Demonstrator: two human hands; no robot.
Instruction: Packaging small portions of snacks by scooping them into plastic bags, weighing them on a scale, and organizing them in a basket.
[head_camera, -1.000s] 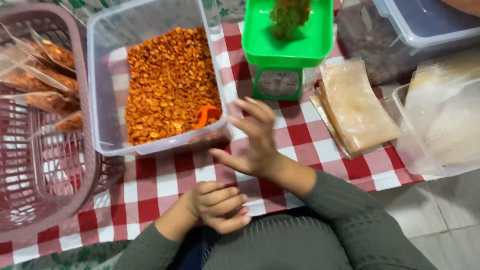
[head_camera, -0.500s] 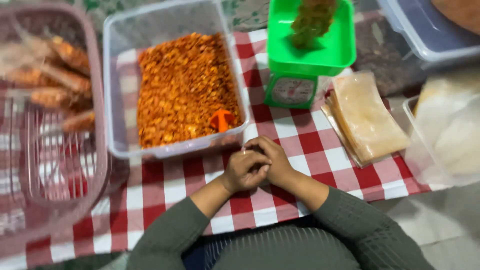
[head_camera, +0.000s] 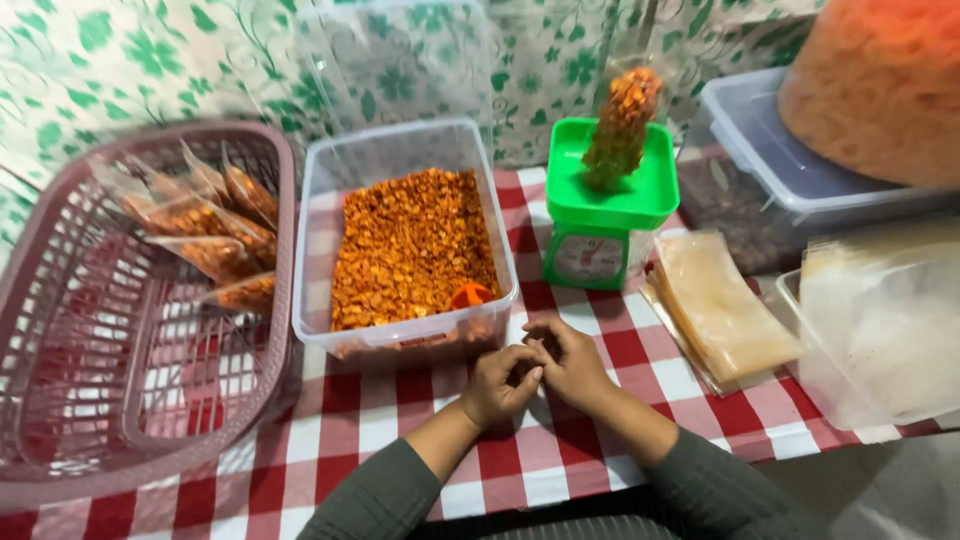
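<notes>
Resting on checked cloth (head_camera: 380, 420), left hand (head_camera: 500, 383) and right hand (head_camera: 572, 362) curled, fingertips touching, held item cannot tell, tub (head_camera: 405, 160) of orange snack just beyond, near rim close to knuckles, basket (head_camera: 130, 440) left, scale (head_camera: 600, 215) far right, bag stack (head_camera: 720, 310) right, bare cloth near edge

Both arms wear long, dark grey-green ribbed knit sleeves.

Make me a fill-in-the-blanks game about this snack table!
1. The left hand and right hand are pressed ___ on the checked tablecloth.
2. The filled snack bag stands on the ___ scale.
3. The sealed packets lie in the pink ___.
4. The clear tub holds orange snacks and an orange ___.

Missing words: together; green; basket; scoop
</notes>
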